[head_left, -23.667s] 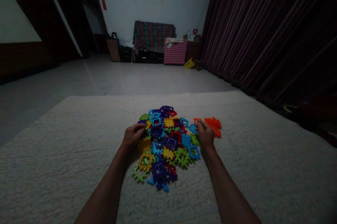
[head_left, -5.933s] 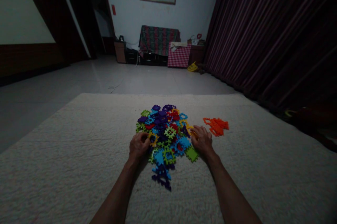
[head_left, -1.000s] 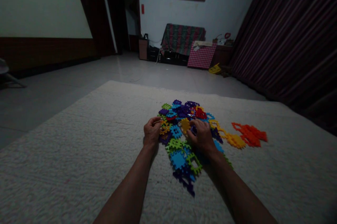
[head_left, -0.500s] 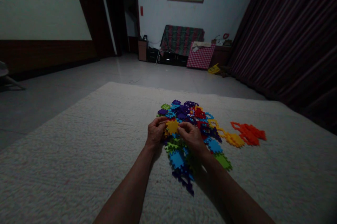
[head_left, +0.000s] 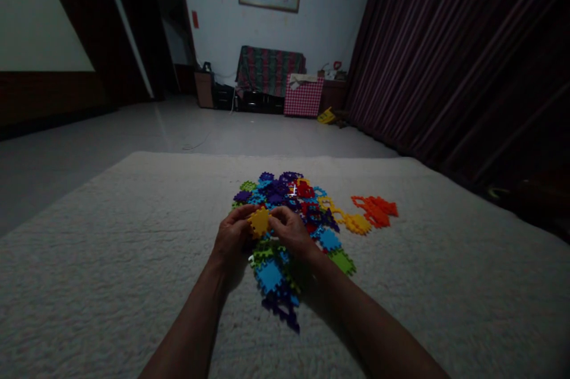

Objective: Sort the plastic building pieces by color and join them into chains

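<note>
A yellow notched building piece [head_left: 259,223] is pinched between my two hands, above a pile of similar plastic pieces. My left hand [head_left: 231,233] grips its left edge, fingers closed. At its right edge, my right hand [head_left: 288,230] holds it between thumb and fingers. Below my hands lie a blue square piece [head_left: 269,275], green pieces and a dark purple piece [head_left: 284,310]. Purple pieces [head_left: 275,191] and red pieces [head_left: 304,190] are heaped just beyond. My hands partly cover the middle of the pile.
Yellow pieces [head_left: 357,224] and a group of orange pieces [head_left: 378,211] lie to the right on the pale mat [head_left: 133,236]. A green square piece [head_left: 342,261] is beside my right forearm. Farther off stand a cloth-covered stand [head_left: 271,70] and a dark curtain [head_left: 401,58].
My view has swung to the right, so everything appears farther left. Both hands still hold the yellow piece, which seems slightly turned.
</note>
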The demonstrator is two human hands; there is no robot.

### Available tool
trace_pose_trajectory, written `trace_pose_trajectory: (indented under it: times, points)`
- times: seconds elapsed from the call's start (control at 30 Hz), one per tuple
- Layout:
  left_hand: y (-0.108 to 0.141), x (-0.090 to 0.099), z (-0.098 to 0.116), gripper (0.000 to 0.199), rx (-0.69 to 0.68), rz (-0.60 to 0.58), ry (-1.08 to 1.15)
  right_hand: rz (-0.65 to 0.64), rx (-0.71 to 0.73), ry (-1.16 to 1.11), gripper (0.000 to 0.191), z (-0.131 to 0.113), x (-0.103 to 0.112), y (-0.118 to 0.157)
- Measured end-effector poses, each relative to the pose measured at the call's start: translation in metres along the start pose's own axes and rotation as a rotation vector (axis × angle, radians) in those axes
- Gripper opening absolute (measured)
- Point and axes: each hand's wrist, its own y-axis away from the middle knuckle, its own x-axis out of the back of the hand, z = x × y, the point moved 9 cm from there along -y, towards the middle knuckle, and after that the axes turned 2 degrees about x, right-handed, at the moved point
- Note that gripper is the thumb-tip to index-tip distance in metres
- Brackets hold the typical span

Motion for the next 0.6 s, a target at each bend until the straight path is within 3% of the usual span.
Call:
trace_pose_trajectory:
  times: [0.1,0.17,0.33,0.43,0.5,0.6]
  points:
    - [-0.002,0.003,0.001,0.039,-0.002,0.014,0.003,0.022,0.027,-0.003,0.023,-0.003,0.016,-0.01]
    - [-0.004,0.01,0.003,0.037,-0.025,0.076,-0.004,0.105,0.061,0.035,0.026,-0.007,0.043,-0.018]
    - [-0.007,0.028,0.014,0.03,-0.13,0.239,-0.009,0.529,0.124,0.328,0.032,-0.012,0.158,-0.025]
    - [-0.01,0.034,0.014,0.029,-0.151,0.278,-0.002,0.679,0.001,0.607,0.032,-0.001,0.213,-0.019]
    - [-0.012,0.036,0.012,0.029,-0.147,0.283,-0.01,0.715,-0.042,0.668,0.033,0.007,0.236,-0.015]
    - [-0.011,0.038,0.013,0.029,-0.156,0.296,-0.009,0.73,-0.073,0.734,0.034,0.014,0.252,-0.012]
